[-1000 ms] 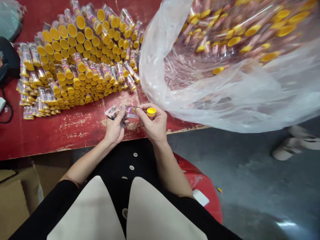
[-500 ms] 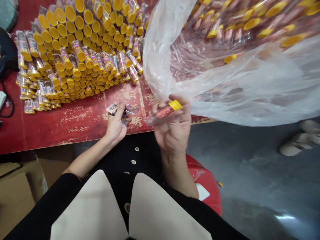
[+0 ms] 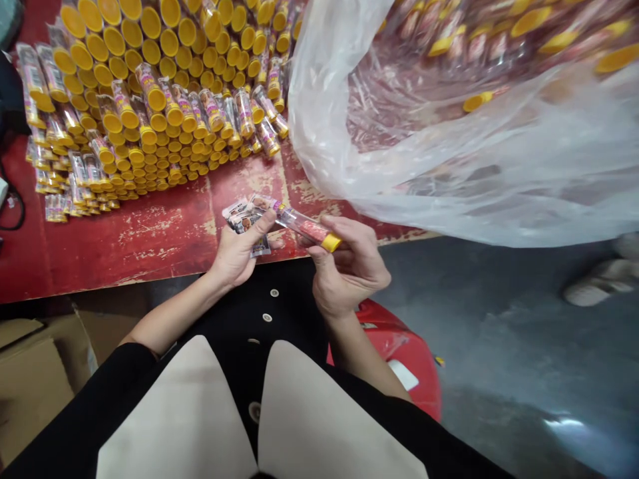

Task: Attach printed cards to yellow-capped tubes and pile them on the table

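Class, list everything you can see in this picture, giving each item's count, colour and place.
stacked capped tubes: many, clear and yellow, on table
worktable: one, worn red, upper left
plastic bag: one, clear, full of tubes, upper right
cardboard box: one, brown, lower left
floor: grey, lower right
printed sachets: several, multicoloured, in left hand
capped tube: one, clear and yellow, in right hand
left hand: one, holding sachets
right hand: one, holding tube
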A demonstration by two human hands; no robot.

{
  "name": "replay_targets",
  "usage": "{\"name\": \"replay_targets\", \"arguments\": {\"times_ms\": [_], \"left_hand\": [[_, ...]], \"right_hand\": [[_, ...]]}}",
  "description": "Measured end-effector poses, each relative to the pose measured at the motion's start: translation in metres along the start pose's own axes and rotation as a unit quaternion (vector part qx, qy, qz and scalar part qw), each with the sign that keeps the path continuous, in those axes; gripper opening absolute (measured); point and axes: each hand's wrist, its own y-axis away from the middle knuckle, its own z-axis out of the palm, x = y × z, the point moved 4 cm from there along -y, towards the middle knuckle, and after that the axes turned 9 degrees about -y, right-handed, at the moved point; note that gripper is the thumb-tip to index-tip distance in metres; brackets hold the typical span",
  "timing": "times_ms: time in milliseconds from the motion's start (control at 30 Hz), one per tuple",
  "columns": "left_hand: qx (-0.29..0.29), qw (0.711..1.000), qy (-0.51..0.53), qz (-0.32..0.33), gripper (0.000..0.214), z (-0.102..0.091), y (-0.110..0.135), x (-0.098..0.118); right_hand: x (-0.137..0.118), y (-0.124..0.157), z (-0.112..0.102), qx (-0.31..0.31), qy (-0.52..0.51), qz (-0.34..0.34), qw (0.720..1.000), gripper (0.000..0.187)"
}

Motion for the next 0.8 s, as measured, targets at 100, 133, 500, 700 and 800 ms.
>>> {"name": "replay_targets", "arguments": {"times_ms": [100,133,500,700,800], "left_hand": [[-0.014,1.0,-0.023,0.006,0.047,-0.001,0.001,0.001],[-0.019,0.999,-0.027,0.003,0.049,-0.001,0.001,0.001],[-0.043,0.997,-0.068,0.012,0.049,0.005,0.013,-0.003],[-0.026,0.997,-0.065,0.024,0.05,0.001,0.006,-0.003],[-0.032,0.997,-0.065,0.034,0.051,0.0,-0.006,-0.003]], "right_hand": [[-0.001,0.001,0.0,-0.074,-0.044,0.016,0.996,0.026],[-0.002,0.002,0.0,-0.095,-0.049,0.017,0.994,0.026],[0.003,-0.001,0.015,-0.086,-0.02,0.036,0.995,0.037],[0.01,-0.003,0.024,-0.049,-0.018,0.06,0.997,0.026],[0.019,-0.005,0.028,-0.034,-0.039,0.082,0.995,0.023]]}}
